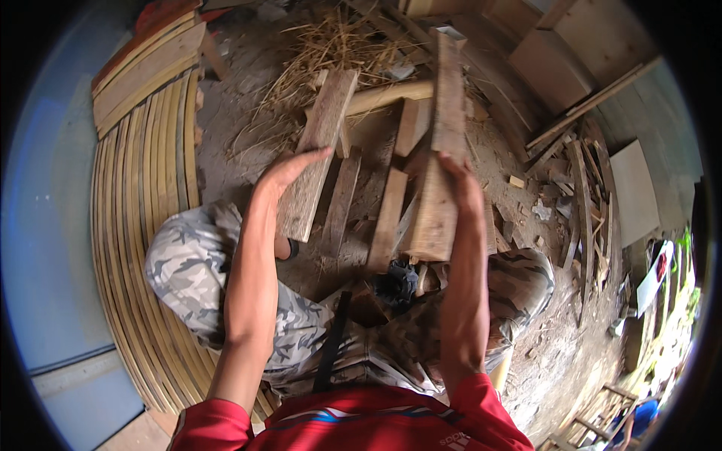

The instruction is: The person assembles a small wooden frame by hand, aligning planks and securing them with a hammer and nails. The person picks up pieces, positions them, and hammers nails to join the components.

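Fingers [314,155], left hand [282,171] outstretched, right hand [465,188] too blurred to judge, are laid against a left board [310,184] and right board [435,214] before the knees [184,244], grip unconfirmed; positioning apparently underway, even support called for next.

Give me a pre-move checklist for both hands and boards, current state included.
1. Left hand at the shorter board: ok, at its left edge.
2. Right hand at the longer plank: ok, at its right edge.
3. Firm grip on both: cannot tell, fingers are partly hidden and the right hand is blurred.
4. Shorter board and longer plank apart: ok, smaller wood pieces show between them.
5. Ground free of loose material: not ok, straw lies beyond the boards.
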Action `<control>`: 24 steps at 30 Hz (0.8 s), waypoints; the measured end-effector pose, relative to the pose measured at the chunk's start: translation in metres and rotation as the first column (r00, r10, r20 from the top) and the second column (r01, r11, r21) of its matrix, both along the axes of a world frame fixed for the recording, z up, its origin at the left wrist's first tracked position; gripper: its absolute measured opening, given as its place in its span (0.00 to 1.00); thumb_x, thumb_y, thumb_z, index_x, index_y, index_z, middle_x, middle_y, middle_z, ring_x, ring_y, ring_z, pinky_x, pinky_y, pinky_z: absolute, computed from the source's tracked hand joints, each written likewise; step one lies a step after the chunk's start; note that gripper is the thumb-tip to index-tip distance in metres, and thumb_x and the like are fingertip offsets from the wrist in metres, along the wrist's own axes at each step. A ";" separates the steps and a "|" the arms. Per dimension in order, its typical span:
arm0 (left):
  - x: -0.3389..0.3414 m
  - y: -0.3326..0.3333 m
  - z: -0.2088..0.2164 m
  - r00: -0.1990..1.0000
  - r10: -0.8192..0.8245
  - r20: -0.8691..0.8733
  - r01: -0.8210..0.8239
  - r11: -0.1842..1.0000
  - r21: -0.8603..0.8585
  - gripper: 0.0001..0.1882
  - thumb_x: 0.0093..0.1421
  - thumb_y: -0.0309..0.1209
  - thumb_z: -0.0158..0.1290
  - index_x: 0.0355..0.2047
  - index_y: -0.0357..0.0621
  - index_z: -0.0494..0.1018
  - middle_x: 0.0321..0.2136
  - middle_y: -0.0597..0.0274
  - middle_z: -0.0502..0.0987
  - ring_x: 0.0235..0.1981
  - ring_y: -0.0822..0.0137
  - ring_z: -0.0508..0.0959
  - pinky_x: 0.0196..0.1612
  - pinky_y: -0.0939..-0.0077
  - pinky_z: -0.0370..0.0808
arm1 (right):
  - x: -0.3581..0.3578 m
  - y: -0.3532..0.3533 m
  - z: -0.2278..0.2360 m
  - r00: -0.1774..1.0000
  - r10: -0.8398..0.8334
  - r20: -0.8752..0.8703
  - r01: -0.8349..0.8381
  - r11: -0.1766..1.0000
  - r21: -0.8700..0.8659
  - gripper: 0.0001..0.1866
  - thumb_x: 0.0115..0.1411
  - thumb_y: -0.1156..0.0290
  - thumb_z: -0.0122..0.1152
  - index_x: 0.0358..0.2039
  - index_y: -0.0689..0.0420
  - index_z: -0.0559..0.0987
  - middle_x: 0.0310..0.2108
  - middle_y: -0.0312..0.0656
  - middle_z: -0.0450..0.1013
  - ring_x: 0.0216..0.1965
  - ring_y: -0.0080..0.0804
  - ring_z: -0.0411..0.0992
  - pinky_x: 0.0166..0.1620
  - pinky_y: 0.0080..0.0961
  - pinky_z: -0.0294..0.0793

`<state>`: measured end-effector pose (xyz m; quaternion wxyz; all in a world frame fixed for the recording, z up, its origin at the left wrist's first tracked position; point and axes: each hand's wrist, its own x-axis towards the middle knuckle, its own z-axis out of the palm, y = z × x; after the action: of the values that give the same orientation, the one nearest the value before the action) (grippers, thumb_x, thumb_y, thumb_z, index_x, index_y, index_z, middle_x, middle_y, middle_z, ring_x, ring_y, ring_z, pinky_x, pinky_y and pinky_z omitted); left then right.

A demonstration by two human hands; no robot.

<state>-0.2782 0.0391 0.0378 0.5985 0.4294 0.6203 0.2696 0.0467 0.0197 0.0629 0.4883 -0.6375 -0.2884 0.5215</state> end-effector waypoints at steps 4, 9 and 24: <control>-0.017 0.000 0.004 0.995 0.074 -0.068 -0.070 0.996 0.055 0.55 0.44 0.63 0.67 0.63 0.34 0.66 0.62 0.43 0.67 0.65 0.55 0.65 0.67 0.65 0.59 | 0.029 0.000 -0.005 0.987 0.070 -0.146 -0.057 0.995 0.088 0.40 0.57 0.61 0.68 0.67 0.60 0.63 0.53 0.47 0.74 0.46 0.33 0.77 0.49 0.26 0.75; -0.020 0.004 0.015 0.985 0.056 -0.161 -0.050 0.998 0.038 0.51 0.43 0.61 0.69 0.58 0.34 0.72 0.57 0.44 0.73 0.60 0.54 0.72 0.64 0.66 0.64 | 0.027 -0.001 -0.020 0.979 0.066 -0.193 -0.052 0.996 0.077 0.39 0.57 0.65 0.69 0.67 0.56 0.64 0.51 0.46 0.76 0.46 0.33 0.77 0.50 0.28 0.76; -0.014 0.008 -0.002 0.993 0.078 -0.094 -0.070 0.994 0.086 0.55 0.41 0.62 0.69 0.60 0.33 0.70 0.59 0.44 0.72 0.61 0.55 0.70 0.65 0.66 0.62 | -0.016 -0.002 -0.018 0.957 0.084 -0.278 -0.053 0.991 0.120 0.33 0.60 0.70 0.65 0.65 0.57 0.67 0.54 0.44 0.74 0.49 0.32 0.75 0.52 0.28 0.74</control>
<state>-0.2921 0.0476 0.0355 0.5390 0.4431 0.6524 0.2960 0.0306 0.0178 0.0446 0.5408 -0.5180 -0.2664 0.6068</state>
